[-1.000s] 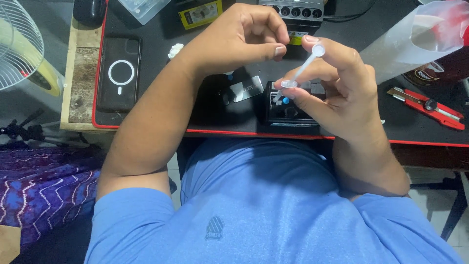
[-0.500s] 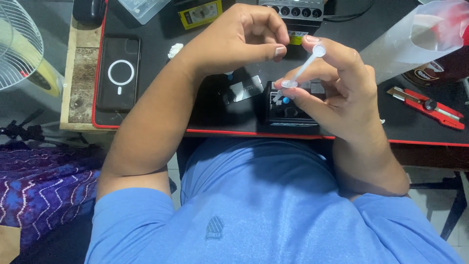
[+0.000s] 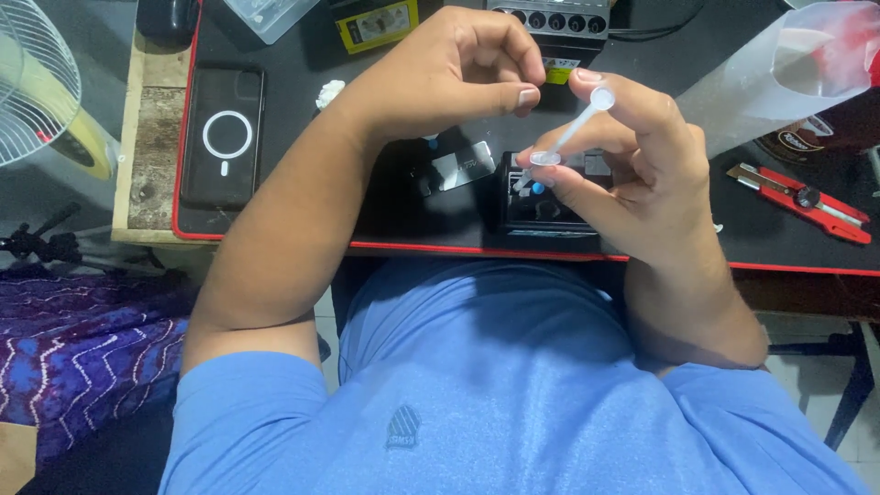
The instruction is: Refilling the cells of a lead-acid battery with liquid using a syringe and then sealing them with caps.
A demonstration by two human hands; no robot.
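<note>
Across the desk under my feed, items logged largest to smallest.

1. Black desk mat with red edging, covering the work area from 9 to 3 o'clock; it gives the small parts a dark, even background.
2. Clear plastic bag, 2 o'clock, pushed well clear of the hands.
3. Wire fan guard, 10 o'clock, off the desk edge.
4. Black phone, face down at 10 o'clock, white ring on its back, parked apart from the work.
5. Left hand, 12 o'clock, fingers curled in, thumb tip pressed to the forefinger. I cannot tell whether it pinches anything; it hovers just beside the syringe's upper end, placed, I judge, to work on that end.
6. Right hand, 1 o'clock, grasping the small clear syringe between forefinger above and thumb below, held tilted so its tip points down toward item 7.
7. Small black device, at centre, directly beneath the syringe, blue dots showing on it.
8. Red utility knife, 3 o'clock, lying flat.
9. Silver card, just left of the device.
10. White scrap, 11 o'clock.

Change against the frame half a second back: none that I can make out; hands, syringe and desk items match.
</note>
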